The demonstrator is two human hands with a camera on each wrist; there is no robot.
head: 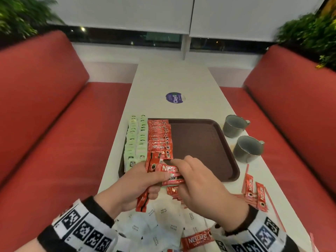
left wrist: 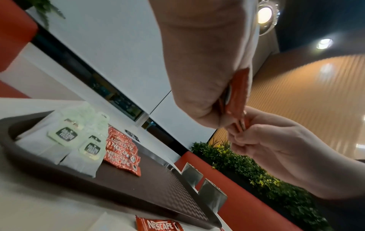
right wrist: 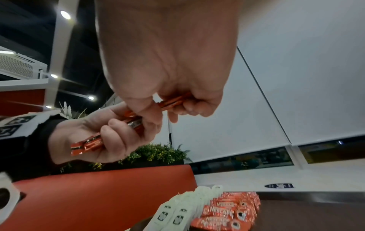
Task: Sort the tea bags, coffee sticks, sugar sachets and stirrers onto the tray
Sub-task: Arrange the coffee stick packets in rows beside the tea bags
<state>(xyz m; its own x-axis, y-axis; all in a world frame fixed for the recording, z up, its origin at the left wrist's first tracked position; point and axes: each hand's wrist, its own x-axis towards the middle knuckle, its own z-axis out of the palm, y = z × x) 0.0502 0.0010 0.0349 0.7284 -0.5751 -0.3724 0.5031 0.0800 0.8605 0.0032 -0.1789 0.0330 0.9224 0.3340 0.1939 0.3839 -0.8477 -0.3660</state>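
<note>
A brown tray [head: 203, 142] lies on the white table. Along its left side run two rows of green tea bags [head: 135, 140] and a row of red coffee sticks [head: 160, 139]. Just above the tray's near left corner my left hand [head: 138, 186] grips a bundle of red coffee sticks [head: 154, 171]. My right hand [head: 196, 186] pinches one stick of that bundle [right wrist: 171, 103] between thumb and fingers. Loose white sugar sachets [head: 161, 220] and coffee sticks [head: 254, 193] lie on the table near me. Thin red stirrers [head: 272, 206] lie at the right.
Two grey metal cups [head: 243, 139] stand right of the tray. A round purple sticker [head: 175, 97] marks the table beyond it. Red bench seats [head: 54, 124] flank the table on both sides. The tray's middle and right are bare.
</note>
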